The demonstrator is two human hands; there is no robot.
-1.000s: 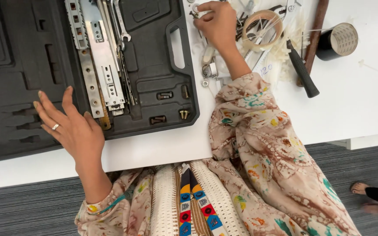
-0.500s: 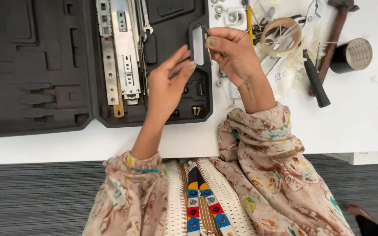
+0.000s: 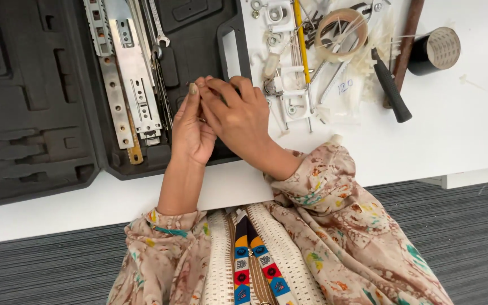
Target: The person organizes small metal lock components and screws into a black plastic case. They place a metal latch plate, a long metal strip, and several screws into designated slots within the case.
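Both hands meet over the open black tool case [image 3: 40,85] on the white worktop [image 3: 470,130]. The left hand [image 3: 192,127] and right hand [image 3: 238,116] pinch their fingers on something small, mostly hidden; likely light, stiff, easily dropped. Beyond lie metal drawer slides [image 3: 128,73] and a tape roll [image 3: 341,27].

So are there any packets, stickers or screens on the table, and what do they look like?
Clear plastic bag with a small blue handwritten mark: on the white table, right of the open black tool case; see-through, crumpled, lying under white clips and a roll of tan tape.
Roll of black tape with a pale patterned end face: far right of the table; round.
No screens or signs show.
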